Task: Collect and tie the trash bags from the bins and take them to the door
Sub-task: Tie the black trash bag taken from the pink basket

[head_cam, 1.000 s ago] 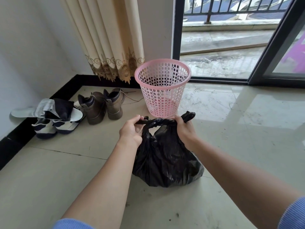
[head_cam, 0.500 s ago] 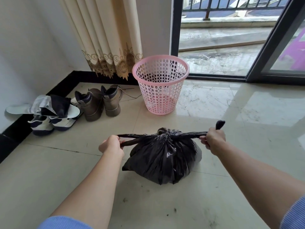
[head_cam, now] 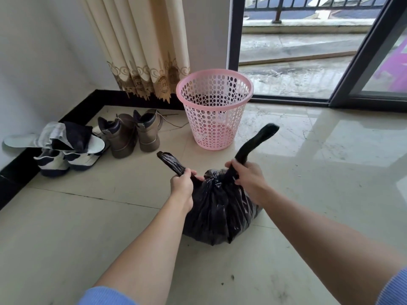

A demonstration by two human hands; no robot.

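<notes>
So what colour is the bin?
The bin is pink, with round holes; head view.

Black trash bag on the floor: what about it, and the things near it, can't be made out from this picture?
Head view only:
- Contents of the black trash bag: hidden by its opaque plastic.
- Knot: half covered by the left hand and right hand, so its tightness is unclear.
- White sneakers: tops covered by insoles and a dark cloth.
</notes>
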